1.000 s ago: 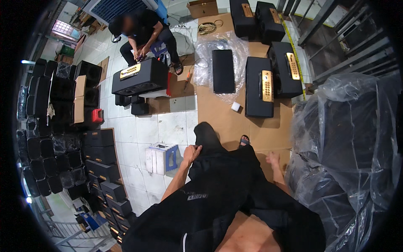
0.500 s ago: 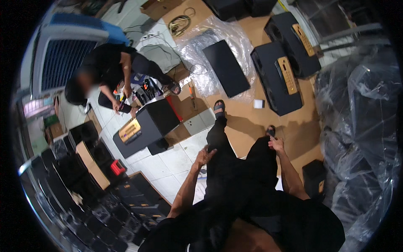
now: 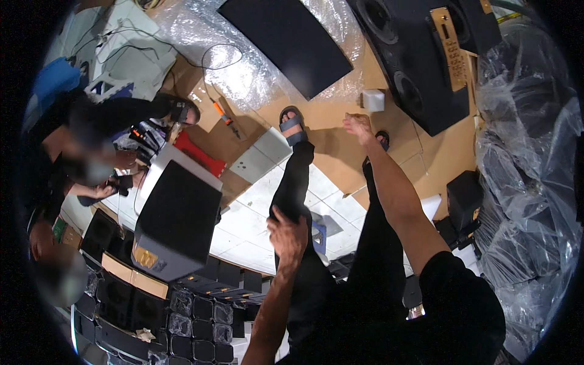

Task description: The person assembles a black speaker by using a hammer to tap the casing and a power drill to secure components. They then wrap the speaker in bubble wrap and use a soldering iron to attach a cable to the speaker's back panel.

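My left hand [image 3: 287,237] rests on my left leg near the knee, fingers spread, holding nothing. Reaching forward past my right knee, my right hand [image 3: 359,126] is off the leg with its fingers stretched out and nothing visible in it. It is nearest to a small white block [image 3: 373,100] on the cardboard. Just beyond stands a large black speaker cabinet [image 3: 395,61] with round drivers and a gold control panel [image 3: 449,48]. A flat black panel [image 3: 286,45] lies on clear plastic wrap [image 3: 237,76] ahead of my left foot.
An orange-handled tool [image 3: 225,115] on a cable lies on cardboard. At left, another person bends over a black speaker box [image 3: 179,213] and a red object [image 3: 198,155]. Stacked speakers [image 3: 121,298] fill the lower left; plastic-covered goods [image 3: 526,176] line the right side.
My right hand has left my right knee and reached forward. My left hand stays on my left leg. The view has moved closer to the floor, and the other person appears farther left.
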Action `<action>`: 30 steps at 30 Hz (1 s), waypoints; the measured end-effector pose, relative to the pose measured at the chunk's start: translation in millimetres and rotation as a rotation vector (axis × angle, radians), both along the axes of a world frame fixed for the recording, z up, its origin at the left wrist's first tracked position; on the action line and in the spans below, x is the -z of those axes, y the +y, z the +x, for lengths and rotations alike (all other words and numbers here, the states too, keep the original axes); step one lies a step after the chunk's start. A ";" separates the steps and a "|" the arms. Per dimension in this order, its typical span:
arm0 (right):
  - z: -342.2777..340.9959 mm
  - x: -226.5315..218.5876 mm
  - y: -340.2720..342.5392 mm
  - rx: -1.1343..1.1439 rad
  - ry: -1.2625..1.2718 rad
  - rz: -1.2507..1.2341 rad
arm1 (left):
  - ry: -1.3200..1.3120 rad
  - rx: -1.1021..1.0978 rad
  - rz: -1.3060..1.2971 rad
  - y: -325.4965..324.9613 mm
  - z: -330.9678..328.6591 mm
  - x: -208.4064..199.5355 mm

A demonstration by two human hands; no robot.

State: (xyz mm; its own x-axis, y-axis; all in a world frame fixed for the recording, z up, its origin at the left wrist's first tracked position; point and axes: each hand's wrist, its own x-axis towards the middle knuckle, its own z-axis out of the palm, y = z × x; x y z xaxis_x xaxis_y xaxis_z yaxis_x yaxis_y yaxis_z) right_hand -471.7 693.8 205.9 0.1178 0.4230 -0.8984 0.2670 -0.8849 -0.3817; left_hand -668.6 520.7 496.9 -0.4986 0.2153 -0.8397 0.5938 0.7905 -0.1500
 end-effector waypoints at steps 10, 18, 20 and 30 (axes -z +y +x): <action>-47.3 173.4 48.7 0.223 0.037 -0.082 | 0.042 0.001 0.099 33.8 -25.3 10.8; -45.7 170.1 48.7 0.223 0.245 0.026 | 0.071 0.022 0.075 41.2 -10.3 11.2; -41.3 152.1 41.4 0.246 0.288 0.057 | 0.094 0.084 0.092 37.0 -3.4 9.4; -76.4 -22.5 80.9 0.387 0.600 0.066 | 0.123 0.091 -0.010 30.0 38.2 -1.2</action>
